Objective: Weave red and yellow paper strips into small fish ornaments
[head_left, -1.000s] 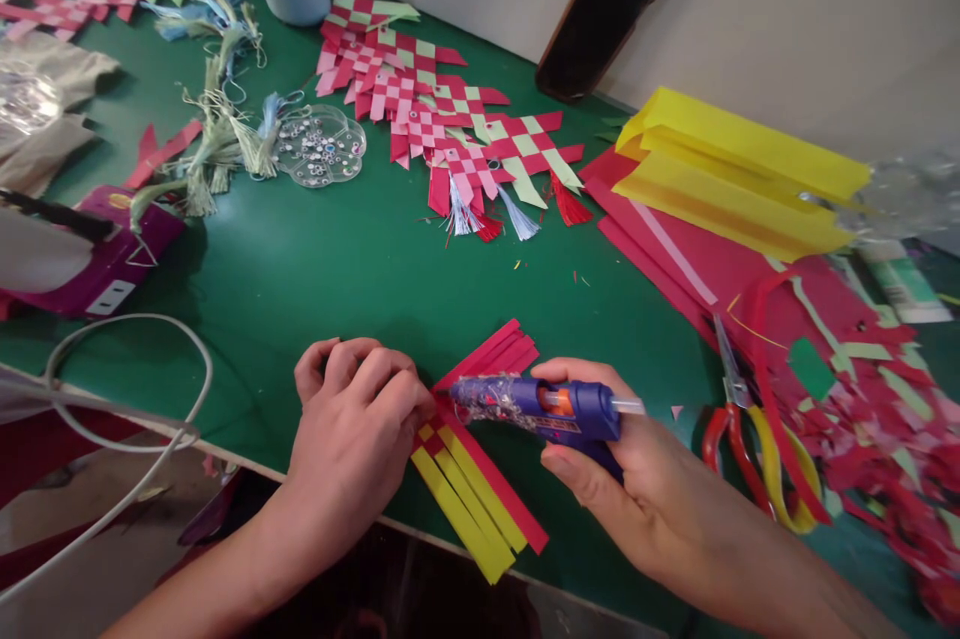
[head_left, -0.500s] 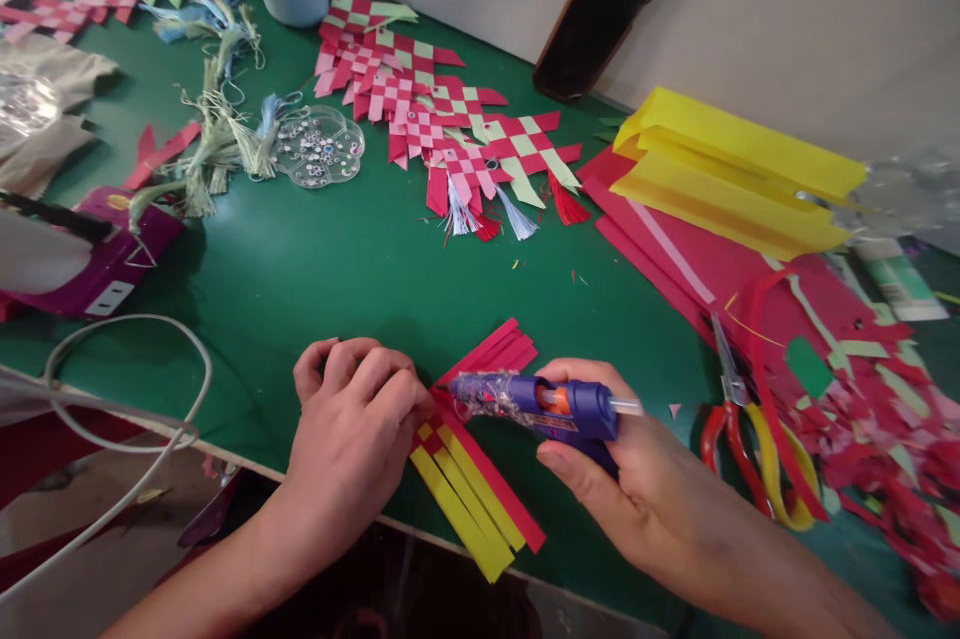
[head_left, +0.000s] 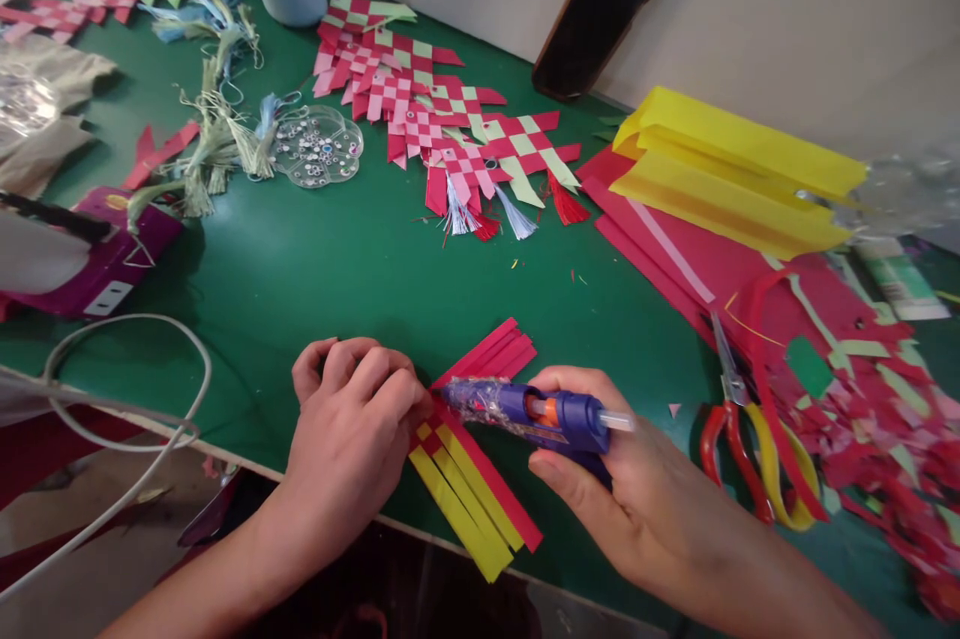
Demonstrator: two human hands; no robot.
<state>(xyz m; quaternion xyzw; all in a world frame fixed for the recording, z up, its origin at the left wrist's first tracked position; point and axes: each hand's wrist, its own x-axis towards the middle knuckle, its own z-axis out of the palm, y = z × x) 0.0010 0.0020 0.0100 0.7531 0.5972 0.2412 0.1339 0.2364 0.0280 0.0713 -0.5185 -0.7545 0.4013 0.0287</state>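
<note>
Woven strips of red and yellow paper (head_left: 469, 494) lie at the table's front edge, their loose ends fanned toward the lower right and upper right. My left hand (head_left: 356, 419) is closed on the left part of this woven paper; its fingertips are partly hidden. Wrapped around a blue hot glue gun (head_left: 525, 409) is my right hand (head_left: 600, 479). The gun's nozzle points left and meets the paper beside my left fingertips; whether it touches cannot be made out. A clear glue stick (head_left: 616, 420) pokes out of the gun's back.
Finished woven paper fish (head_left: 465, 109) with tassels lie at the back. A clear dish of small googly eyes (head_left: 319, 147) and loose tassels (head_left: 217, 119) sit left of them. Scissors (head_left: 739, 439), yellow paper (head_left: 735, 169) and red scraps (head_left: 862, 419) cover the right. A white cord (head_left: 206, 369) loops at left.
The glue gun and my right hand have shifted slightly to the left, the nozzle closer in beside my left fingertips. My left hand and the woven paper have hardly moved.
</note>
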